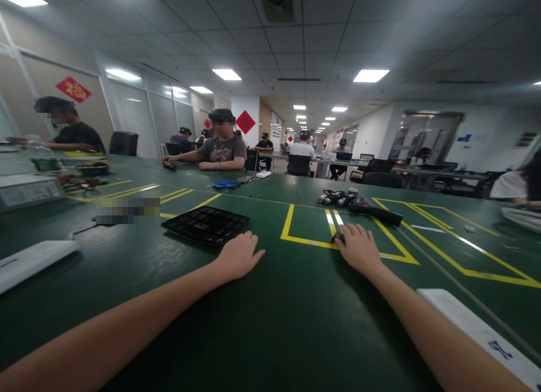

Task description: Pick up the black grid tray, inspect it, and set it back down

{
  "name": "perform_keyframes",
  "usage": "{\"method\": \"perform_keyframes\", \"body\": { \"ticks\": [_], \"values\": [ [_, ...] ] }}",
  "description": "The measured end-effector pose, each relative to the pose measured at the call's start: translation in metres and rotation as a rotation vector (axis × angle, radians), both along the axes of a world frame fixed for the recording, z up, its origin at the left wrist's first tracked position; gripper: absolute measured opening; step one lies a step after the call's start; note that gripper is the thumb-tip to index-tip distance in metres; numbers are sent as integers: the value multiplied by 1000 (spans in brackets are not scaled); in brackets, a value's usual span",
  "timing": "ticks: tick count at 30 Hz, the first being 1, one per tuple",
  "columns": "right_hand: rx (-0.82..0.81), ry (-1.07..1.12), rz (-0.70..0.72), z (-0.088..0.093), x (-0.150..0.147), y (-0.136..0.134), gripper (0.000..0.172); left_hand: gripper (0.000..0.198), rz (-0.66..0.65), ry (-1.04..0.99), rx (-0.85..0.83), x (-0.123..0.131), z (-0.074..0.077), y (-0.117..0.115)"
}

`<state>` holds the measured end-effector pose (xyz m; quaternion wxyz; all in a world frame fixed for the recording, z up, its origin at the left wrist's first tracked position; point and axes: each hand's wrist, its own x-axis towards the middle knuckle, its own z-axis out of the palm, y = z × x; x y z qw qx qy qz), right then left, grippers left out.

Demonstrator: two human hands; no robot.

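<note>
Reaching forward risks the spread left hand [240,254] nudging the tray [206,224] at ten o'clock; right hand [361,250] touches piece [337,237], grip unclear.

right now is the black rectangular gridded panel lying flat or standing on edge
Flat: the black panel lies low on the green table, its gridded face upward.

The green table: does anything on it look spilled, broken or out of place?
Nothing looks clearly spilled or broken. One slightly untidy spot: beyond the right hand, a black tube-like thing lies at an angle across the yellow tape, beside a jumbled heap of parts.
</note>
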<state>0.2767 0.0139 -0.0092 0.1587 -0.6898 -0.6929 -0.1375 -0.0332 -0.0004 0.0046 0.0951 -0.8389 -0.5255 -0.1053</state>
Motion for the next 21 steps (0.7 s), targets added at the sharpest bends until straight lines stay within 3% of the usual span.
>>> {"method": "perform_keyframes", "body": {
  "ticks": [4, 10, 13, 17, 21],
  "values": [
    [-152, 47, -37, -7, 10, 2, 41, 25, -53, 81, -91, -9, 1, 12],
    [-151, 54, -36, -1, 3, -5, 40, 25, -93, 28, -99, -16, 1, 17],
    [-148, 47, -34, -1, 4, -5, 40, 23, -30, -302, -103, -14, 5, 19],
    [-143, 40, -35, -4, 7, -3, 38, 27, 254, -979, -136, -32, 25, 33],
    [-138, 33, -47, -4, 6, -3, 37, 23, 428, -1052, -108, -76, 50, 46]
  ]
}}
